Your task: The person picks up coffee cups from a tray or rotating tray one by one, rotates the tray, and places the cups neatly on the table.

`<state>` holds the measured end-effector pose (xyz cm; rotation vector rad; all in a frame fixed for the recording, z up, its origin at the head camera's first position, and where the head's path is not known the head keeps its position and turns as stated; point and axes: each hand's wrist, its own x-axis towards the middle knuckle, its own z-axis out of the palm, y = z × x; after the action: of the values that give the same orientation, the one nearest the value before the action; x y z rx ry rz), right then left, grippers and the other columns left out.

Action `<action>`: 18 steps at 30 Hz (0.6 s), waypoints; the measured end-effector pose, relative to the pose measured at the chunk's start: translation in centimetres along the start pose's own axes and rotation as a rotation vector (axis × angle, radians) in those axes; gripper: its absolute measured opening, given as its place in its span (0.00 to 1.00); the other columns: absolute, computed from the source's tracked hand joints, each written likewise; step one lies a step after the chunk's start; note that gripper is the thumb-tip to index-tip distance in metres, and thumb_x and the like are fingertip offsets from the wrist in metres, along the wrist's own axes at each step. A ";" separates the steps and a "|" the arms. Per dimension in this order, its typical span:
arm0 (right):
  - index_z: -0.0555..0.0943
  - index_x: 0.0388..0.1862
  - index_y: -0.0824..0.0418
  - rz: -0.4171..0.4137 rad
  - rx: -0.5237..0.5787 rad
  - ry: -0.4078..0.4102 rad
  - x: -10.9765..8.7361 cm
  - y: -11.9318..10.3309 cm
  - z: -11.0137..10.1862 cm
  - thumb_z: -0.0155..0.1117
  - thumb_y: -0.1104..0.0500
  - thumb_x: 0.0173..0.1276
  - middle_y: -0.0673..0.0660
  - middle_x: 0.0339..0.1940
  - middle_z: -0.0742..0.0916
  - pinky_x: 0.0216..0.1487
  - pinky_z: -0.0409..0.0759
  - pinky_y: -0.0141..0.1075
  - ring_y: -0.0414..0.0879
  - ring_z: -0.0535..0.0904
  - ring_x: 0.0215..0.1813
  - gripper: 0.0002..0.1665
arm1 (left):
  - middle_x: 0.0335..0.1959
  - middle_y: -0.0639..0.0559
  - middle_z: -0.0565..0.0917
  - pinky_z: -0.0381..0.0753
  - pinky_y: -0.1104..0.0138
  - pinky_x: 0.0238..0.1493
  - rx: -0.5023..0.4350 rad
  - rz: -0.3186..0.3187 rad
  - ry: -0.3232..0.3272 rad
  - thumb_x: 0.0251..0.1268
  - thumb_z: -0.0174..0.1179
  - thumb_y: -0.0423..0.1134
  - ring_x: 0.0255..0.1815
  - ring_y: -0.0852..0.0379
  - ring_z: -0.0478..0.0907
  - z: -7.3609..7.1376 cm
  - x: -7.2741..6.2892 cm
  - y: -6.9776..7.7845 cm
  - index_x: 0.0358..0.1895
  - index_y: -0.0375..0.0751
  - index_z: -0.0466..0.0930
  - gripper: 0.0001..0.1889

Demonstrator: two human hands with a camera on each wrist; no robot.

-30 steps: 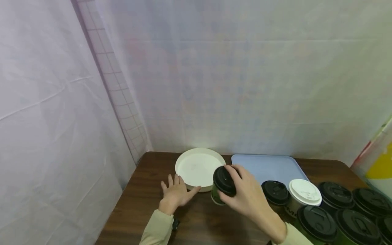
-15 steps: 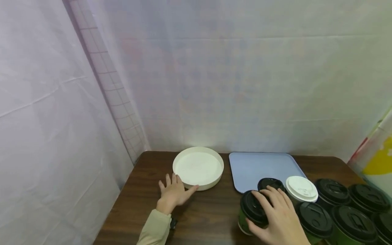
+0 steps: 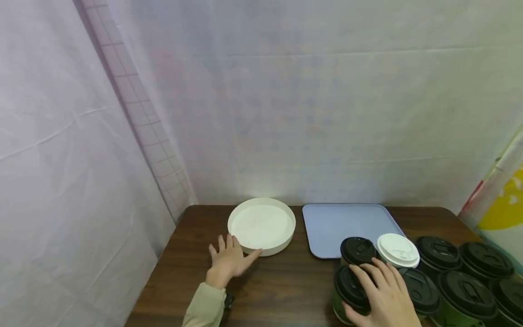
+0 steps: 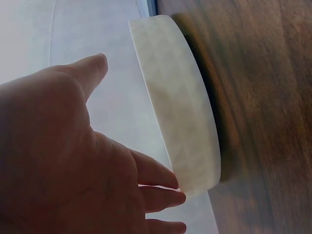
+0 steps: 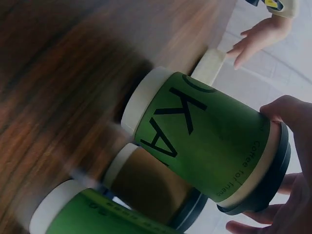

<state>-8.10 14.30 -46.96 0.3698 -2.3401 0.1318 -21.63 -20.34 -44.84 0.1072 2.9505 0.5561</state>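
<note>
My right hand [image 3: 386, 293] grips a green paper coffee cup [image 5: 202, 139] by its black lid [image 3: 352, 290], thumb on one side and fingers on the other. Upright and low over the table, the cup stands beside other lidded cups. A brown cup [image 5: 148, 183] and another green cup [image 5: 92, 214] are close to it in the right wrist view. My left hand [image 3: 226, 261] is spread, thumb apart, at the near left rim of a round white tray [image 3: 261, 225]. In the left wrist view its fingertips [image 4: 168, 197] reach the tray's side wall.
A light blue rectangular tray [image 3: 347, 227] lies at the back of the dark wooden table [image 3: 278, 290]. Several black-lidded cups [image 3: 467, 295] and one with a white lid [image 3: 398, 249] crowd the right side. White sheeting [image 3: 261, 100] hangs behind and at left.
My right hand has carried the green cup from in front of the round tray rightward to the group of cups. The left hand has stayed by the round tray.
</note>
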 end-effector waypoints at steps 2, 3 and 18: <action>0.85 0.54 0.54 -0.006 0.000 0.015 -0.2 0.2 0.2 0.70 0.21 0.50 0.60 0.47 0.87 0.61 0.69 0.60 0.64 0.78 0.58 0.47 | 0.84 0.28 0.52 0.40 0.27 0.79 0.000 -0.003 -0.001 0.68 0.48 0.77 0.85 0.26 0.43 0.0 -0.1 -0.1 0.80 0.25 0.52 0.59; 0.85 0.54 0.55 -0.008 0.000 0.024 -0.4 0.2 0.2 0.63 0.18 0.55 0.60 0.47 0.87 0.61 0.69 0.60 0.64 0.78 0.58 0.47 | 0.84 0.28 0.52 0.40 0.27 0.79 0.002 -0.003 0.000 0.68 0.49 0.77 0.85 0.26 0.43 -0.1 -0.1 -0.1 0.80 0.25 0.52 0.59; 0.85 0.57 0.54 0.054 -0.032 -0.014 -0.8 0.5 0.3 0.75 0.28 0.46 0.62 0.56 0.87 0.61 0.68 0.63 0.66 0.74 0.62 0.45 | 0.83 0.27 0.52 0.41 0.27 0.79 0.000 -0.005 0.010 0.67 0.50 0.77 0.85 0.25 0.43 -0.1 -0.1 -0.4 0.80 0.25 0.51 0.59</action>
<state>-7.92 14.94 -47.79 0.2925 -2.3641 0.1175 -21.55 -20.78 -44.85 0.0979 2.9596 0.5579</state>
